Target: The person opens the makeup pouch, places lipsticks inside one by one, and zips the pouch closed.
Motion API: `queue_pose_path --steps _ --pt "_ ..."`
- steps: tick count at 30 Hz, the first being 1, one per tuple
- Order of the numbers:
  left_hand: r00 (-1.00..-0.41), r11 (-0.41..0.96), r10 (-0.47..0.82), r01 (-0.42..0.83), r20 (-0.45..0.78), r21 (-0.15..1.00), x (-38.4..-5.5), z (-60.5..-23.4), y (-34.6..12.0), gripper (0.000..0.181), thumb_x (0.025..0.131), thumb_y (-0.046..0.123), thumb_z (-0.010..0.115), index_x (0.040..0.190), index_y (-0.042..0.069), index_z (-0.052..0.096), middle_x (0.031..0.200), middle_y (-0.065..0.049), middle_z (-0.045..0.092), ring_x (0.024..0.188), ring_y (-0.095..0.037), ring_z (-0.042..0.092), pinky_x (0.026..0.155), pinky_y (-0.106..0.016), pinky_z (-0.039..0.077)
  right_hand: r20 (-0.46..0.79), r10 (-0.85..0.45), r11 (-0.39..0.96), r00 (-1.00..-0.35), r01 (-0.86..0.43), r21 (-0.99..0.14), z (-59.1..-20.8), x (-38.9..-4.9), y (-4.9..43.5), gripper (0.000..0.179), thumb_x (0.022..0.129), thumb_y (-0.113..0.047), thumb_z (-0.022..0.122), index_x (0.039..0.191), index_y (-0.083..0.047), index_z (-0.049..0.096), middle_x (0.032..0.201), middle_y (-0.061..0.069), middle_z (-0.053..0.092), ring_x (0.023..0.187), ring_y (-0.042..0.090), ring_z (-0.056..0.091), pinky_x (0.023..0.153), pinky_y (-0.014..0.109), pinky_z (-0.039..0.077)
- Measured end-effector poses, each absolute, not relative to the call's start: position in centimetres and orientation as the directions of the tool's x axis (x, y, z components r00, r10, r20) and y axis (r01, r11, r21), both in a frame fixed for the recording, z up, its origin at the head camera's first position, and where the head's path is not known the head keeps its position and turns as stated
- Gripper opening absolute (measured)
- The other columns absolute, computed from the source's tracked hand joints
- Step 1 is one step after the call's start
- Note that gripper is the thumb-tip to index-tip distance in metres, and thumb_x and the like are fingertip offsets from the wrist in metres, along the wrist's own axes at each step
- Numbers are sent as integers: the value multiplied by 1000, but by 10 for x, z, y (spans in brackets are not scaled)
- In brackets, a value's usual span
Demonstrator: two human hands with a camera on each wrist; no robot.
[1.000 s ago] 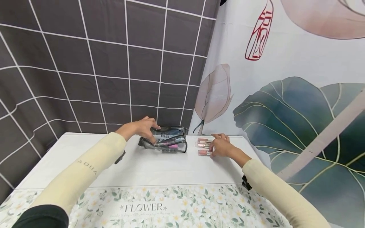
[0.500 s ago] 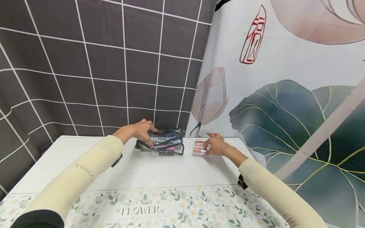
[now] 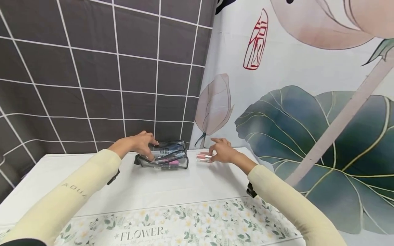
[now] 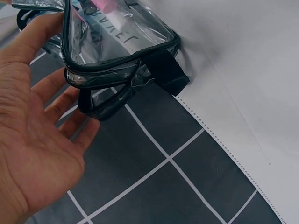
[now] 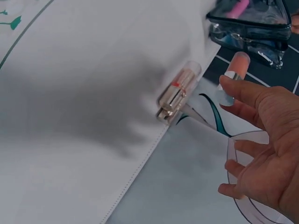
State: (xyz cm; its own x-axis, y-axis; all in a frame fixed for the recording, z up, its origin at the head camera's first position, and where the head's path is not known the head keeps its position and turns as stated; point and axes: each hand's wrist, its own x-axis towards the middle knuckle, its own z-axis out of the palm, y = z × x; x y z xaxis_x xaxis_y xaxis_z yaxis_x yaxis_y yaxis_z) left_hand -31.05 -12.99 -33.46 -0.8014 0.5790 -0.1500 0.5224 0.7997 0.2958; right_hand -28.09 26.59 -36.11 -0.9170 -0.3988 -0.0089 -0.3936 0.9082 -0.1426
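Observation:
A clear pouch with black trim (image 3: 164,155) lies at the back of the white table, a pink item and a dark tube showing through its plastic. My left hand (image 3: 136,143) grips its left end, thumb in front and fingers behind, as the left wrist view shows beside the pouch's black tab (image 4: 166,70). Between thumb and forefinger, my right hand (image 3: 223,151) pinches a peach lip gloss tube (image 5: 238,67); its other fingers spread loosely. Close by, more lip gloss tubes (image 5: 180,91) lie side by side near the table's back edge.
A white table (image 3: 172,186) carries a floral mat (image 3: 197,222) marked FLOWER along its front. Behind it hang a dark grid-patterned cloth (image 3: 138,75) and a white curtain (image 3: 234,41) with lotus prints.
My right hand has brought the front lip gloss tube back toward the others. My left hand keeps its hold on the pouch. The head view has swung to the right.

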Motion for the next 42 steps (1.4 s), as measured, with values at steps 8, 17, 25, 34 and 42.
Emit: queue_pose_path --steps 8,17,25,34,42 --pt "-808 806 571 517 -147 289 -309 -337 -136 85 79 32 92 155 2 67 154 -22 59 130 -35 48 119 -61 51 26 -393 905 -919 -392 -164 -351 -288 254 11 97 -26 87 104 -18 84 180 28 38 161 59 33 127 81 28" --pt "-813 815 563 518 -145 262 -308 -338 -137 85 80 34 92 156 3 67 152 -19 61 127 -32 48 118 -58 52 97 -412 885 -906 -423 -192 -340 -296 244 14 99 -26 84 106 -14 85 179 28 39 159 62 34 125 83 27" --pt "-809 810 568 518 -151 275 -314 -338 -128 84 81 33 93 155 5 68 151 -17 62 126 -30 48 120 -53 50 151 -382 883 -912 -408 -231 -335 -296 245 17 100 -26 82 104 -10 85 178 28 40 160 60 32 127 84 23" --pt "-814 821 555 503 -170 270 -317 -336 -124 83 83 33 92 158 9 67 151 -13 60 129 -28 47 121 -52 50 191 -378 867 -906 -418 -272 -329 -295 241 21 100 -24 81 110 -6 86 177 29 41 158 61 33 123 82 26" --pt "-825 832 538 485 -174 270 -314 -337 -133 84 83 37 94 158 10 67 159 -15 58 130 -29 46 122 -52 50 209 -431 836 -878 -475 -273 -321 -300 219 24 100 -26 83 115 -7 86 178 27 42 157 61 35 121 83 29"
